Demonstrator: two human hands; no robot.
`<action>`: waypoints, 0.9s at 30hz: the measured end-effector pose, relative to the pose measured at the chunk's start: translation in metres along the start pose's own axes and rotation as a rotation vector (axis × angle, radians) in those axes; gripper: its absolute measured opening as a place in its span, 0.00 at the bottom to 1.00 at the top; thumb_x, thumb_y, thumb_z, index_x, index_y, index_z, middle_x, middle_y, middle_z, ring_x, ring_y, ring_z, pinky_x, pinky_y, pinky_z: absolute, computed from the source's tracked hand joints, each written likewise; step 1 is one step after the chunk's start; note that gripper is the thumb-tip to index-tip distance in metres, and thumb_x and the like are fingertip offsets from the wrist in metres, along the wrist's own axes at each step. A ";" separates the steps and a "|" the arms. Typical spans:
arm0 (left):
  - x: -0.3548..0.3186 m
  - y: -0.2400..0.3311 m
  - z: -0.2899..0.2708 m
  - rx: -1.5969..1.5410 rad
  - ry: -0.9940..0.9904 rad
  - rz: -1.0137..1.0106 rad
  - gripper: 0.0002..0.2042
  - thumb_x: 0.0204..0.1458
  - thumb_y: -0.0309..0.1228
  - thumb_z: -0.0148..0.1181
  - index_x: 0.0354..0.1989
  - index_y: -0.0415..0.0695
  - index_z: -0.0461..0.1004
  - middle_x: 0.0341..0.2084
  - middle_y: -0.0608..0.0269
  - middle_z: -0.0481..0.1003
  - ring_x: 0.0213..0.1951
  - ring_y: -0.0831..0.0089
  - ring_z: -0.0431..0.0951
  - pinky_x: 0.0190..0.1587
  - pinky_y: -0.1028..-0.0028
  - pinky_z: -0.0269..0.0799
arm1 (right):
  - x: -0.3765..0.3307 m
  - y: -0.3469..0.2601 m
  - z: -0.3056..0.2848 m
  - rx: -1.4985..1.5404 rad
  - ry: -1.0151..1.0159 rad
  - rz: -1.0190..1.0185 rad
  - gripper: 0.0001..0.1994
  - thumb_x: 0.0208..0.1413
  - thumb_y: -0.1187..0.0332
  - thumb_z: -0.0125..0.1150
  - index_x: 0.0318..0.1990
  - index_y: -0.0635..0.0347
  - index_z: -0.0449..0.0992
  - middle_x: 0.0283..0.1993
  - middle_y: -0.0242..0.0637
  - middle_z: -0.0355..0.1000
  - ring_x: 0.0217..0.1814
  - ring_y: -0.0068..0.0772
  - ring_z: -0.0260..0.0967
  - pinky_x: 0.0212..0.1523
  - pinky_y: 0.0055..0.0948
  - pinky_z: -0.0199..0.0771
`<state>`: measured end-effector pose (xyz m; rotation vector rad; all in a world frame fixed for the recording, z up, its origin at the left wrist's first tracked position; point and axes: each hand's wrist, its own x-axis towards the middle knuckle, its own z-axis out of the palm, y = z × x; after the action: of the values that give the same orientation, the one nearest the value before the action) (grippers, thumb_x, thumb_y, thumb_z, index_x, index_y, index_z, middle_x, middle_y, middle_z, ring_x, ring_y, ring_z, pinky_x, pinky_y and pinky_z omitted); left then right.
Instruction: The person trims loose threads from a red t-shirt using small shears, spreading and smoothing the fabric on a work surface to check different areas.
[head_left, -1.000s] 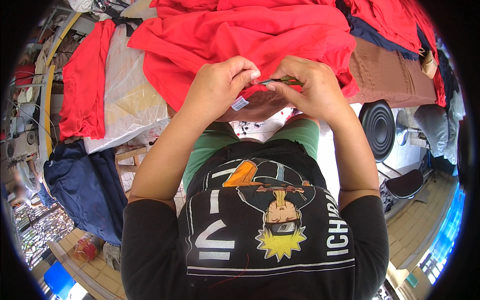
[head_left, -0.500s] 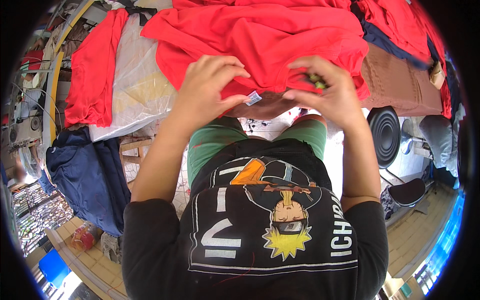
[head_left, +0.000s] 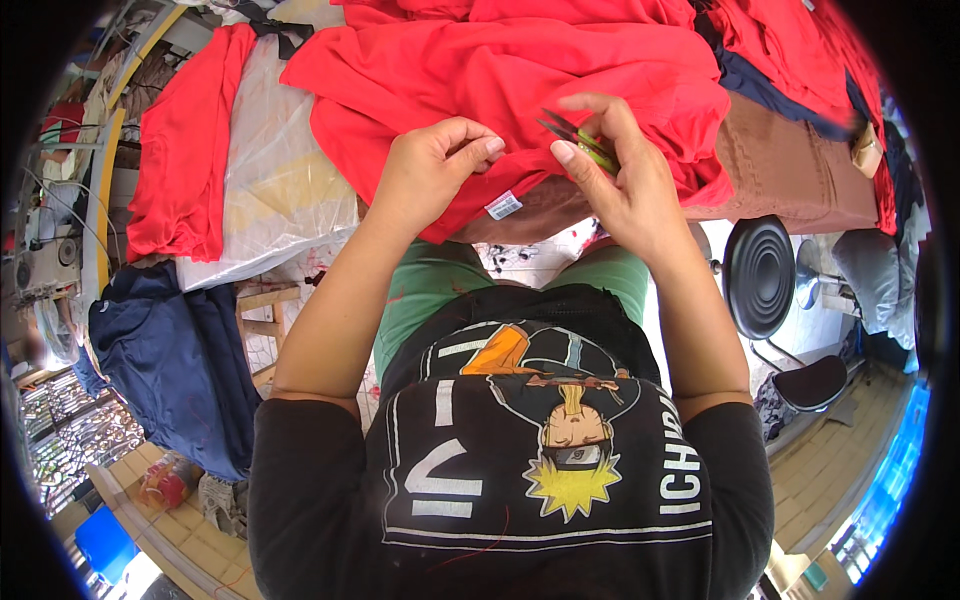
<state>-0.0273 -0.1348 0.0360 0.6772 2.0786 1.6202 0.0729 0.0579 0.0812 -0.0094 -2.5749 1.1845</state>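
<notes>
A red garment [head_left: 480,80] lies in loose folds over the near table edge in front of me. From its edge hangs a small white label [head_left: 504,205] with printing. My left hand [head_left: 430,170] is over the cloth, thumb and forefinger pinched together. Whatever is between those fingertips is too small to make out. In my right hand [head_left: 630,180] rests a pair of thread snips [head_left: 597,150] with yellow-green handles. Their dark blades point up and left above the cloth, slightly spread, with my thumb and forefinger standing apart around them.
Brown cloth [head_left: 790,165] covers the table at right. At left, a plastic-wrapped bundle [head_left: 285,150] carries another red garment piece [head_left: 190,150]. Dark blue cloth [head_left: 170,360] hangs below it. A round black stool seat [head_left: 760,275] stands at right, beside more red and navy garments.
My left fingers have closed into a pinch. My right hand has shifted left and turned, bringing the snips' blades into view. The label has turned a little and shows more plainly.
</notes>
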 end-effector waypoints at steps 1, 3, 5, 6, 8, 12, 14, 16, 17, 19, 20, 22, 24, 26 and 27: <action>0.001 -0.002 0.000 -0.028 -0.003 -0.005 0.10 0.59 0.31 0.57 0.39 0.36 0.76 0.31 0.66 0.78 0.34 0.80 0.77 0.41 0.79 0.74 | -0.001 -0.004 0.002 0.077 -0.002 -0.029 0.16 0.54 0.61 0.63 0.47 0.58 0.72 0.31 0.43 0.72 0.34 0.45 0.74 0.36 0.36 0.73; 0.000 -0.004 0.000 -0.068 0.000 -0.023 0.10 0.59 0.31 0.56 0.40 0.36 0.76 0.31 0.65 0.78 0.35 0.80 0.77 0.41 0.79 0.74 | -0.003 -0.005 0.007 0.092 -0.090 -0.076 0.14 0.54 0.65 0.63 0.45 0.59 0.73 0.34 0.43 0.75 0.36 0.44 0.75 0.37 0.36 0.73; 0.000 -0.001 0.001 -0.093 0.006 -0.046 0.10 0.60 0.32 0.56 0.40 0.36 0.75 0.32 0.65 0.78 0.35 0.80 0.77 0.42 0.79 0.74 | -0.004 0.006 0.017 0.131 -0.151 -0.072 0.13 0.53 0.67 0.63 0.45 0.59 0.74 0.36 0.43 0.76 0.36 0.43 0.76 0.37 0.35 0.74; 0.000 -0.001 0.001 -0.094 0.005 -0.040 0.10 0.60 0.32 0.56 0.41 0.37 0.75 0.32 0.65 0.78 0.35 0.80 0.77 0.42 0.78 0.74 | -0.004 0.009 0.019 0.158 -0.151 -0.011 0.11 0.51 0.69 0.63 0.43 0.58 0.75 0.37 0.42 0.77 0.35 0.41 0.76 0.36 0.35 0.74; -0.002 0.000 0.001 -0.095 0.011 -0.035 0.10 0.60 0.33 0.55 0.41 0.37 0.75 0.32 0.65 0.78 0.35 0.80 0.77 0.42 0.78 0.74 | -0.003 0.008 0.019 0.113 -0.146 0.007 0.11 0.51 0.69 0.63 0.42 0.58 0.76 0.34 0.42 0.76 0.34 0.41 0.76 0.35 0.35 0.73; -0.002 0.002 0.000 -0.086 0.005 -0.022 0.10 0.60 0.33 0.55 0.40 0.37 0.75 0.32 0.65 0.78 0.36 0.79 0.77 0.42 0.78 0.74 | -0.002 0.009 0.022 0.036 -0.129 0.002 0.09 0.51 0.69 0.63 0.40 0.57 0.77 0.30 0.40 0.76 0.31 0.42 0.75 0.32 0.35 0.73; -0.003 0.004 0.000 -0.115 0.010 -0.027 0.10 0.60 0.33 0.55 0.40 0.37 0.74 0.32 0.65 0.78 0.36 0.79 0.77 0.42 0.78 0.74 | -0.002 0.009 0.023 0.035 -0.105 -0.015 0.09 0.51 0.68 0.63 0.40 0.56 0.77 0.29 0.40 0.75 0.30 0.42 0.74 0.32 0.36 0.72; -0.002 0.003 0.001 -0.112 0.011 -0.023 0.10 0.60 0.33 0.55 0.40 0.37 0.74 0.32 0.65 0.78 0.36 0.79 0.77 0.42 0.78 0.74 | -0.002 0.008 0.023 0.027 -0.098 -0.013 0.09 0.51 0.68 0.63 0.40 0.56 0.77 0.28 0.41 0.75 0.30 0.43 0.74 0.31 0.36 0.72; -0.002 0.003 0.001 -0.110 0.012 -0.021 0.10 0.60 0.33 0.55 0.40 0.37 0.74 0.32 0.65 0.78 0.36 0.79 0.77 0.42 0.78 0.74 | -0.001 0.006 0.022 0.019 -0.104 -0.002 0.09 0.51 0.68 0.63 0.40 0.55 0.77 0.28 0.40 0.75 0.30 0.43 0.74 0.31 0.37 0.72; -0.002 0.003 0.001 -0.129 0.020 -0.020 0.10 0.61 0.33 0.55 0.40 0.38 0.73 0.32 0.65 0.78 0.36 0.79 0.77 0.42 0.78 0.74 | -0.001 0.004 0.021 0.002 -0.104 0.010 0.09 0.51 0.68 0.63 0.40 0.55 0.77 0.28 0.40 0.75 0.30 0.43 0.74 0.31 0.37 0.72; -0.002 0.003 0.001 -0.138 0.024 -0.019 0.10 0.61 0.33 0.55 0.40 0.38 0.73 0.32 0.65 0.78 0.36 0.79 0.77 0.42 0.78 0.74 | -0.001 0.003 0.020 -0.007 -0.099 0.011 0.09 0.51 0.68 0.63 0.40 0.55 0.77 0.28 0.40 0.75 0.30 0.43 0.74 0.31 0.37 0.72; -0.003 0.004 0.001 -0.131 0.022 -0.011 0.09 0.61 0.32 0.54 0.40 0.37 0.74 0.33 0.66 0.78 0.36 0.80 0.77 0.42 0.79 0.74 | -0.001 0.003 0.020 -0.016 -0.085 -0.004 0.09 0.51 0.68 0.63 0.40 0.55 0.77 0.28 0.40 0.75 0.30 0.43 0.74 0.31 0.37 0.72; -0.006 0.009 0.000 -0.075 0.009 0.012 0.10 0.60 0.32 0.55 0.38 0.37 0.75 0.34 0.65 0.78 0.38 0.78 0.77 0.44 0.77 0.73 | -0.001 0.003 0.022 -0.013 -0.070 -0.039 0.09 0.51 0.67 0.63 0.40 0.54 0.77 0.28 0.40 0.75 0.30 0.43 0.74 0.32 0.37 0.72; -0.011 0.018 -0.007 0.041 -0.018 0.043 0.10 0.58 0.33 0.58 0.35 0.38 0.78 0.35 0.63 0.78 0.42 0.75 0.77 0.48 0.73 0.71 | -0.001 0.001 0.022 -0.069 -0.063 -0.099 0.08 0.51 0.68 0.63 0.40 0.54 0.77 0.29 0.40 0.75 0.30 0.43 0.74 0.31 0.37 0.73; -0.015 0.028 -0.014 0.297 -0.050 0.308 0.13 0.57 0.37 0.58 0.32 0.38 0.79 0.37 0.59 0.78 0.46 0.70 0.75 0.52 0.70 0.67 | 0.000 -0.001 0.020 -0.096 -0.060 -0.131 0.08 0.51 0.68 0.63 0.39 0.54 0.77 0.29 0.40 0.75 0.30 0.43 0.74 0.31 0.37 0.73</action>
<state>-0.0198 -0.1488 0.0673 1.1753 2.2887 1.4351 0.0679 0.0421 0.0696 0.1728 -2.6368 1.0283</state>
